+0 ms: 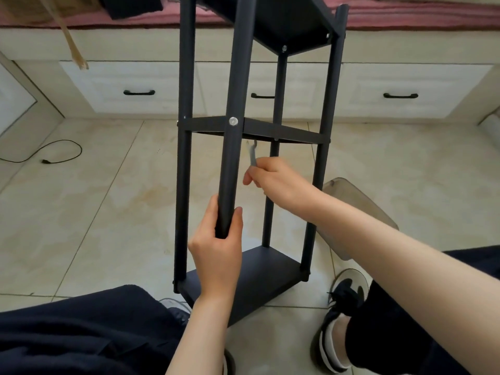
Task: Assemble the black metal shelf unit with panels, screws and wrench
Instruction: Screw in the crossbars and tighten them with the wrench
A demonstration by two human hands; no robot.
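The black shelf unit (243,136) stood upright on the tiled floor (108,198), just in front of the person's knees, w/ three panels in place: bottom panel (270,269) near the feet, middle panel (284,129) about halfway up, top panel (292,25) at the far upper edge of view. Four round posts ran through the corners. A silver screw head (233,121) showed on the near post (232,131) at mid-panel level; smaller screws showed under the top panel.

The left hand (219,247) was wrapped round the lower part of the near post, fingers and thumb curled on it. The right hand (273,180) reached in between the posts and pinched a small grey wrench (253,155), its tip pointing up just under the middle panel. Whether the tip sat on a nut or bolt couldn't be told; that spot was dark and blurred.

Risks, as a guess: wrench is thin and held only by the fingertips, so it could slip off the fastener or drop. Turning hard might twist the frame if the left hand's hold loosened. The unit is tall and narrow, so it could tip.

Beyond it: white drawers (135,87) w/ black handles along the far wall, a black cable (54,152) on the floor to the left, a clear plastic piece (359,212) on the right, dark trousers and sneakers nearest.
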